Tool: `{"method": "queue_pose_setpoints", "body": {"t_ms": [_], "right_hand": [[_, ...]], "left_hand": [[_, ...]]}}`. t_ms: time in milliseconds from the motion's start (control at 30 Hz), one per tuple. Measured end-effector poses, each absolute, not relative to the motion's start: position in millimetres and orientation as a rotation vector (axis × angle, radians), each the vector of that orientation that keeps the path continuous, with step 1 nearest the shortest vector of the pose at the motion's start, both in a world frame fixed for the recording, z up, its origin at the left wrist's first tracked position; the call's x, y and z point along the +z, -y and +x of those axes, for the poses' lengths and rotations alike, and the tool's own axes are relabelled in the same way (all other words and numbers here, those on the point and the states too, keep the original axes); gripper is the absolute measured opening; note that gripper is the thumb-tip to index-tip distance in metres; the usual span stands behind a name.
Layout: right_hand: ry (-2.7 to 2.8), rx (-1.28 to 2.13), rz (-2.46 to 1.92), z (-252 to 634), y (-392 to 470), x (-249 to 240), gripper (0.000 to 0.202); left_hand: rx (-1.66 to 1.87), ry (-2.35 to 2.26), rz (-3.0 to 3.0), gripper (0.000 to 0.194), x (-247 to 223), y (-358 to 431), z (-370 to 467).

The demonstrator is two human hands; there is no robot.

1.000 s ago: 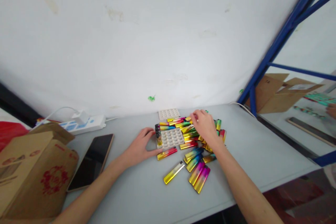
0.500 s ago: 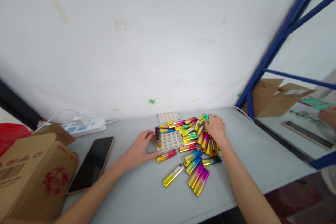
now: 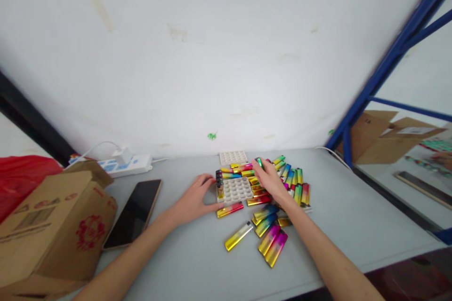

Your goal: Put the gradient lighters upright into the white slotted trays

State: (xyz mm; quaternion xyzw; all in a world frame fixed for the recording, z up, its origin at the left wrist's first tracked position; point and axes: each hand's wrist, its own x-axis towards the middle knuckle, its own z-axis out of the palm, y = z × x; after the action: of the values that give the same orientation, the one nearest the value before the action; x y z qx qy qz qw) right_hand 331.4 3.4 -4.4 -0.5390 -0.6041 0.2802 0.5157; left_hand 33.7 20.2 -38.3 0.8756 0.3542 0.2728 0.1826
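Observation:
My left hand [image 3: 197,199] is curved round the left end of a white tray [image 3: 240,190] with rows of small holes, its thumb at the near corner. Several lighters [image 3: 220,183] with black tops stand upright in the tray's left column. Pinched in my right hand [image 3: 269,178], above the tray's far right corner, is a green lighter [image 3: 260,163], partly hidden by the fingers. Metallic, many-coloured lighters [image 3: 296,181] lie in a loose pile under and beyond that hand. A red and yellow lighter [image 3: 230,209] lies just in front of the tray.
A second white tray [image 3: 233,157] lies against the wall. To the left are a dark tablet [image 3: 134,214], a power strip [image 3: 137,164] and a cardboard box [image 3: 52,225]. A blue metal frame [image 3: 374,75] stands to the right, with another cardboard box [image 3: 391,138] behind it.
My right hand has moved left from the far side of the pile towards the tray, bringing the green lighter. My left hand stays at the tray. The view has shifted slightly.

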Motion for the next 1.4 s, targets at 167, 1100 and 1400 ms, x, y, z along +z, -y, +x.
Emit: {"method": "queue_pose_setpoints", "body": {"t_ms": [167,1100,1400], "right_hand": [[1.563,0.524,-1.329,304,11,-2,0.057],[2.143,0.398,-1.105,284,31,-3,0.032],[2.328,0.19,-1.222,274,31,-6,0.03]], "left_hand": [[0.779,-0.999,2.471,0.063,-40,-21,33],[0.775,-0.995,2.429,0.063,-32,-14,37],[0.783,-0.987,2.444,0.059,-35,-15,37]]}}
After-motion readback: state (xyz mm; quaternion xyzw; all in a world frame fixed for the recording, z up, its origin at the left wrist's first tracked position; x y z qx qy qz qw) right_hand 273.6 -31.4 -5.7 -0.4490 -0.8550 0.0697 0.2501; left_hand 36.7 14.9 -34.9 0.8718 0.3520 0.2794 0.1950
